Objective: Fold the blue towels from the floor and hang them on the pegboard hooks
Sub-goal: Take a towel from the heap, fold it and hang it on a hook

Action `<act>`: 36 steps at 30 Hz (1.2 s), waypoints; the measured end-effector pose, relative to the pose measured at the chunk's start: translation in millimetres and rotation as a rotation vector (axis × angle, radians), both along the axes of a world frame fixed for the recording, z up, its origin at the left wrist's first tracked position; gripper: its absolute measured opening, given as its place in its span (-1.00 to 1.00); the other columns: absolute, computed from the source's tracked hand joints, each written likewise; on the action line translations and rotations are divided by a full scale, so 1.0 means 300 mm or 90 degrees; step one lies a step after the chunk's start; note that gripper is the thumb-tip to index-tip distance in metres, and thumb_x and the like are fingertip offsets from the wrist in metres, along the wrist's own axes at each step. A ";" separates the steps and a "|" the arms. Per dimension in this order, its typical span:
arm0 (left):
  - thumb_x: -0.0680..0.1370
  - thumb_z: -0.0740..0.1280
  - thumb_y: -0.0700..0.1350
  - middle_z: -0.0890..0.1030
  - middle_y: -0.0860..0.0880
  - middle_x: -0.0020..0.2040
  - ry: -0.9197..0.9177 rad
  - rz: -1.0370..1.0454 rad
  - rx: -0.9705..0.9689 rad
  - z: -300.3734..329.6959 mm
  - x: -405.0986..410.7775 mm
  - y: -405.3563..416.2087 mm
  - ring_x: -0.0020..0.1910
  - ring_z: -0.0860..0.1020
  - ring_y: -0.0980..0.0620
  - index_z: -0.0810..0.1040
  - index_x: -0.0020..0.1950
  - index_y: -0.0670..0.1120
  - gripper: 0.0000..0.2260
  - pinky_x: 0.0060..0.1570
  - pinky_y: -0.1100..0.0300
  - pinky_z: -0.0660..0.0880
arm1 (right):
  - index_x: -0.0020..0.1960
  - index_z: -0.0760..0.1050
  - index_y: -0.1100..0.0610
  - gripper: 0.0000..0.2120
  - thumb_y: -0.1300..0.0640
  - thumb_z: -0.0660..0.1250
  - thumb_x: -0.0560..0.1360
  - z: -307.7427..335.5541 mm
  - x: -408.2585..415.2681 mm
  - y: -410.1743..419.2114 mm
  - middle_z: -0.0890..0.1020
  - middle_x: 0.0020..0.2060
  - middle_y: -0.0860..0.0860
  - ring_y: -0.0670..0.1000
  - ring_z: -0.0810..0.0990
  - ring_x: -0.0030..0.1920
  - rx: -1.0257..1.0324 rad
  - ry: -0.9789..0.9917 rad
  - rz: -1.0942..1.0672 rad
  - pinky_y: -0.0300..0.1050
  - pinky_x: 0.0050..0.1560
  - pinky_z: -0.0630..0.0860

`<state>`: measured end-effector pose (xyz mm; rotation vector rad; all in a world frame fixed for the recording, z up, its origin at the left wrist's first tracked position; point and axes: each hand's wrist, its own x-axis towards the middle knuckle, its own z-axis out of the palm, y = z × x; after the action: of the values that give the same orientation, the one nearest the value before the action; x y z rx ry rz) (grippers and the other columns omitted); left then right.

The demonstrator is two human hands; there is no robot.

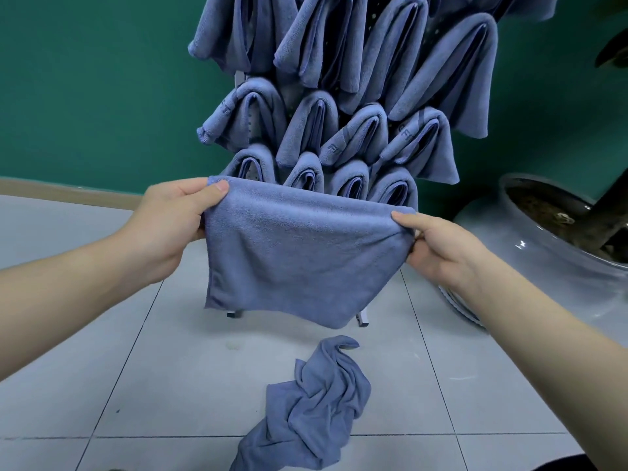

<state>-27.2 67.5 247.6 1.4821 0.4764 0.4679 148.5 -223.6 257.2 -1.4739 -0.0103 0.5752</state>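
Note:
A blue towel (299, 253), folded over, hangs stretched between my hands in front of the pegboard. My left hand (170, 222) pinches its upper left corner, thumb on top. My right hand (441, 249) pinches the upper right corner. Behind it the pegboard (239, 78) is almost hidden by several folded blue towels (339, 96) hanging in rows on its hooks. Another crumpled blue towel (312, 406) lies on the floor below the held one.
A large glossy planter (543, 266) with soil and a dark trunk stands at the right, close to my right arm. The floor is grey tile (119, 334). A green wall (85, 79) runs behind the pegboard. The board's feet (363, 319) rest on the tiles.

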 end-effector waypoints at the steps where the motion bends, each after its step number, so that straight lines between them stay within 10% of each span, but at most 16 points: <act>1: 0.67 0.31 -0.11 0.74 -0.07 0.07 -0.001 0.005 -0.004 -0.001 -0.001 0.003 -0.03 0.67 0.01 0.72 0.07 -0.09 -0.82 0.07 0.09 0.60 | 0.26 0.60 0.30 -0.72 0.25 0.41 0.56 0.001 -0.001 0.000 0.72 0.16 0.13 0.09 0.70 0.18 0.000 -0.002 -0.007 -0.03 0.31 0.57; 21: 0.68 0.30 -0.13 0.74 0.00 0.05 -0.009 0.042 -0.051 -0.007 -0.007 0.035 -0.06 0.69 0.09 0.67 0.19 -0.11 -0.82 -0.10 0.24 0.62 | -0.09 0.55 0.15 -0.89 0.14 0.42 0.59 0.017 0.016 -0.028 0.54 -0.35 -0.04 -0.08 0.51 -0.26 0.065 0.088 -0.074 -0.25 -0.12 0.47; 31: 0.65 0.35 -0.08 0.63 -0.10 -0.06 -0.020 0.078 0.124 -0.017 -0.003 0.033 -0.08 0.54 0.00 0.66 -0.01 -0.23 -0.78 0.13 -0.02 0.52 | -0.18 0.62 0.13 -0.67 0.06 0.28 0.70 -0.023 0.016 -0.020 0.66 -0.35 -0.11 -0.13 0.59 -0.25 -0.168 -0.260 0.003 -0.29 -0.12 0.49; 36: 0.65 0.35 -0.06 0.61 -0.08 -0.04 -0.023 0.098 0.121 -0.012 -0.006 0.033 -0.05 0.52 0.02 0.65 -0.01 -0.22 -0.77 0.11 0.08 0.46 | -0.21 0.57 0.15 -0.67 -0.02 0.34 0.64 -0.036 0.014 -0.009 0.52 -0.24 0.07 0.07 0.42 -0.15 -0.132 -0.238 0.027 -0.11 0.04 0.42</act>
<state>-29.0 77.5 244.1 1.6232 0.5308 0.6764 152.7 -226.4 246.5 -1.7701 -0.2822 0.3349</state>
